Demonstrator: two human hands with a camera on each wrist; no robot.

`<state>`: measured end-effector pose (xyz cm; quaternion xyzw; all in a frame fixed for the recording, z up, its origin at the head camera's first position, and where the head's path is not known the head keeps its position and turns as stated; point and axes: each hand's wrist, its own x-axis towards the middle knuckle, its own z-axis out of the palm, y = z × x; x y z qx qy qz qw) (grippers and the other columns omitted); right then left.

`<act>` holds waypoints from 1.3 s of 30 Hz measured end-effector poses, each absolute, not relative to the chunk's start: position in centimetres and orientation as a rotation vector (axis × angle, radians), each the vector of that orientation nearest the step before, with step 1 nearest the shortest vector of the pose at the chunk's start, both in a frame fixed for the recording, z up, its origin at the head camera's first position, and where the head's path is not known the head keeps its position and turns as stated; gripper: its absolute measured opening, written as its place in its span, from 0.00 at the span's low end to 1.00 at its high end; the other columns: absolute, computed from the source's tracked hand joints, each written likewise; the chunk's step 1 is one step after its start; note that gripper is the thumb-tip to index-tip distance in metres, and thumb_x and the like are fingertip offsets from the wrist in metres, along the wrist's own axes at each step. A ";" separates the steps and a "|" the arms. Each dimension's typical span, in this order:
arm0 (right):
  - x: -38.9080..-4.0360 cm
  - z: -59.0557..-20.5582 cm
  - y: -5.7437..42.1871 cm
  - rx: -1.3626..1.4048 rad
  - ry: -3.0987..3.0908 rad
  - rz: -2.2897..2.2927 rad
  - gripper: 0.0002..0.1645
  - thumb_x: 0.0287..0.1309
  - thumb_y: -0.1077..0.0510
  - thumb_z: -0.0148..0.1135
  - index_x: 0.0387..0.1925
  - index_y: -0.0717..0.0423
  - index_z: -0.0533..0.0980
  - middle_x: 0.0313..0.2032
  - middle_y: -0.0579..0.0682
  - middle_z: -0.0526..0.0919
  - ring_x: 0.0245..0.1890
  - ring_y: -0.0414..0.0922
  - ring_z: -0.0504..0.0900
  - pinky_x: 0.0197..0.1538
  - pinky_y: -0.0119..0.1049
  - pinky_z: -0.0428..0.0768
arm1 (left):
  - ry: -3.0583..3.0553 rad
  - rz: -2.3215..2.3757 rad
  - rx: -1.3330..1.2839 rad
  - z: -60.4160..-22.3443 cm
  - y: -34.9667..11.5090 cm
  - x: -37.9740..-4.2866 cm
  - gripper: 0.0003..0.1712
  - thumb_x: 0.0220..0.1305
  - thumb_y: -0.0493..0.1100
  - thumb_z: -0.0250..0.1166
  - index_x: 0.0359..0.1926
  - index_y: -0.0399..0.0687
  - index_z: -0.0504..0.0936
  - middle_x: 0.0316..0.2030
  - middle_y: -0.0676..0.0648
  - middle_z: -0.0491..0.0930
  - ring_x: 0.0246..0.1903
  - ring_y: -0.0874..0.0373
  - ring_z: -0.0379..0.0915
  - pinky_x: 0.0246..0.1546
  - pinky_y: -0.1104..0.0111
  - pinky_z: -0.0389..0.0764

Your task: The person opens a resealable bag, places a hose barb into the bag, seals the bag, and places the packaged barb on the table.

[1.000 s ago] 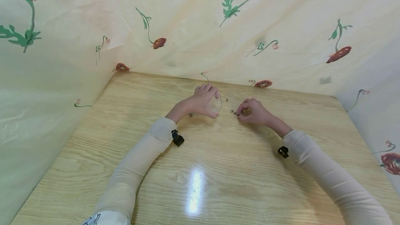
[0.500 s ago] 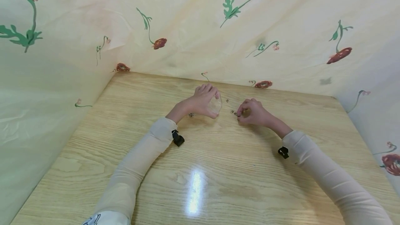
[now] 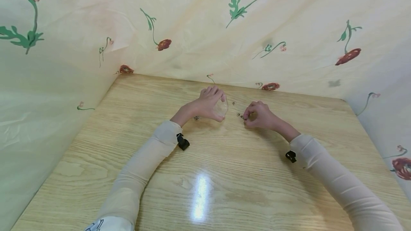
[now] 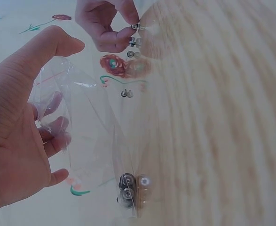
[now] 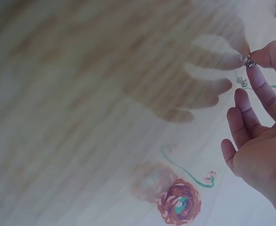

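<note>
My left hand (image 3: 210,103) holds a clear plastic bag (image 4: 88,106), thumb and fingers spread around its mouth. Several small round metal pieces, which look like nuts (image 4: 127,190), lie at the bag's lower end, under my left wrist in the head view. To the right, thumb and forefinger of my right hand (image 3: 259,115) pinch a small metal nut (image 5: 249,62) right at the tabletop. Its other fingers are loosely bent. Loose on the wood between the hands are more nuts: one nut (image 3: 233,103) farther back and another nut (image 3: 238,114) near the right fingertips.
The glossy wooden table (image 3: 231,188) reflects hands and nuts. A flowered cloth (image 3: 199,27) hangs behind it and along both sides. Black straps with small devices show at the left cuff (image 3: 182,142) and right cuff (image 3: 291,156).
</note>
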<state>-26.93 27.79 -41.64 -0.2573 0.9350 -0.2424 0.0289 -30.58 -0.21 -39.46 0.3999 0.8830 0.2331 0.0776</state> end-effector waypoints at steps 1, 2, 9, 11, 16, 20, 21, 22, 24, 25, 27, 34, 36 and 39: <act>-26.9 -41.6 27.8 -0.788 2.887 -0.748 0.05 0.48 0.62 0.73 0.28 0.50 0.85 0.40 0.54 0.82 0.45 0.54 0.70 0.55 0.59 0.59 | 2.643 0.700 1.198 -39.5 -0.2 -30.6 0.37 0.55 0.56 0.72 0.57 0.43 0.66 0.50 0.46 0.58 0.52 0.48 0.51 0.60 0.51 0.53; -26.9 -41.6 27.8 -0.782 2.889 -0.745 0.05 0.47 0.62 0.74 0.28 0.50 0.84 0.40 0.54 0.82 0.45 0.54 0.70 0.55 0.59 0.58 | 2.642 0.702 1.200 -39.5 -0.2 -30.6 0.37 0.55 0.56 0.72 0.57 0.43 0.66 0.50 0.46 0.58 0.52 0.48 0.51 0.60 0.51 0.53; -26.7 -41.3 27.8 -0.776 2.904 -0.735 0.06 0.47 0.62 0.73 0.28 0.51 0.84 0.40 0.55 0.81 0.45 0.55 0.69 0.56 0.61 0.58 | 2.644 0.694 1.204 -39.6 -0.2 -30.8 0.37 0.55 0.56 0.72 0.57 0.44 0.65 0.51 0.46 0.59 0.54 0.48 0.52 0.62 0.50 0.52; -26.7 -41.1 27.8 -0.767 2.902 -0.742 0.06 0.47 0.63 0.73 0.29 0.51 0.84 0.40 0.55 0.81 0.45 0.56 0.69 0.57 0.61 0.57 | 2.644 0.691 1.202 -39.6 -0.2 -30.8 0.37 0.55 0.56 0.72 0.57 0.44 0.65 0.52 0.46 0.59 0.55 0.48 0.52 0.63 0.49 0.52; -26.6 -40.9 27.9 -0.760 2.906 -0.737 0.06 0.47 0.63 0.73 0.29 0.51 0.84 0.40 0.55 0.80 0.46 0.55 0.68 0.57 0.60 0.56 | 2.642 0.685 1.197 -39.4 -0.2 -30.7 0.37 0.55 0.56 0.73 0.57 0.45 0.65 0.52 0.46 0.59 0.56 0.47 0.52 0.65 0.48 0.51; -26.6 -40.9 28.0 -0.767 2.915 -0.724 0.06 0.48 0.63 0.73 0.30 0.51 0.84 0.40 0.54 0.80 0.46 0.55 0.68 0.57 0.59 0.56 | 2.644 0.681 1.197 -39.4 -0.2 -30.7 0.37 0.55 0.56 0.72 0.57 0.45 0.66 0.52 0.46 0.59 0.56 0.48 0.52 0.65 0.48 0.51; -26.6 -40.9 28.0 -0.769 2.916 -0.723 0.06 0.48 0.63 0.73 0.30 0.51 0.84 0.40 0.54 0.80 0.45 0.54 0.68 0.57 0.58 0.57 | 2.644 0.681 1.197 -39.4 -0.2 -30.7 0.37 0.55 0.56 0.72 0.57 0.45 0.65 0.52 0.46 0.59 0.56 0.48 0.52 0.65 0.48 0.51; -26.6 -40.9 28.0 -0.770 2.918 -0.722 0.06 0.48 0.63 0.73 0.30 0.51 0.84 0.40 0.54 0.80 0.45 0.54 0.68 0.57 0.58 0.56 | 2.647 0.678 1.196 -39.4 -0.2 -30.7 0.37 0.55 0.56 0.72 0.57 0.45 0.65 0.52 0.46 0.59 0.56 0.48 0.52 0.65 0.49 0.52; -26.7 -40.9 28.0 -0.773 2.925 -0.722 0.06 0.48 0.63 0.73 0.29 0.51 0.84 0.40 0.54 0.80 0.45 0.54 0.68 0.56 0.57 0.56 | 2.649 0.679 1.197 -39.5 -0.2 -30.7 0.37 0.55 0.56 0.72 0.57 0.45 0.65 0.52 0.46 0.59 0.55 0.48 0.52 0.64 0.49 0.52; -26.6 -40.9 28.0 -0.777 2.929 -0.722 0.06 0.48 0.63 0.73 0.29 0.51 0.84 0.41 0.54 0.80 0.45 0.55 0.68 0.56 0.57 0.57 | 2.648 0.680 1.197 -39.5 -0.2 -30.7 0.37 0.55 0.56 0.72 0.57 0.45 0.65 0.51 0.46 0.59 0.55 0.48 0.52 0.64 0.49 0.52; -26.6 -40.9 28.1 -0.782 2.937 -0.722 0.06 0.47 0.63 0.73 0.29 0.51 0.84 0.41 0.55 0.80 0.45 0.55 0.69 0.55 0.57 0.57 | 2.647 0.683 1.196 -39.6 -0.2 -30.7 0.37 0.55 0.56 0.72 0.57 0.45 0.65 0.51 0.46 0.59 0.55 0.48 0.52 0.64 0.49 0.52; -26.7 -40.8 28.1 -0.781 2.965 -0.731 0.05 0.48 0.64 0.70 0.29 0.53 0.83 0.40 0.56 0.79 0.48 0.56 0.68 0.60 0.64 0.56 | 2.646 0.685 1.191 -39.6 -0.3 -30.6 0.36 0.56 0.57 0.72 0.57 0.44 0.66 0.51 0.46 0.59 0.54 0.48 0.52 0.64 0.49 0.51; -26.7 -40.7 28.1 -0.791 2.975 -0.741 0.04 0.48 0.64 0.70 0.29 0.54 0.83 0.40 0.56 0.79 0.48 0.58 0.68 0.60 0.66 0.57 | 2.650 0.679 1.190 -39.6 -0.3 -30.6 0.36 0.56 0.57 0.72 0.57 0.45 0.66 0.52 0.46 0.59 0.55 0.48 0.52 0.64 0.49 0.51; -26.7 -40.7 28.1 -0.818 2.999 -0.757 0.03 0.49 0.64 0.70 0.28 0.54 0.83 0.40 0.57 0.80 0.49 0.59 0.70 0.59 0.66 0.57 | 2.652 0.677 1.188 -39.6 -0.3 -30.6 0.37 0.56 0.57 0.72 0.57 0.44 0.66 0.52 0.46 0.59 0.55 0.48 0.52 0.64 0.49 0.51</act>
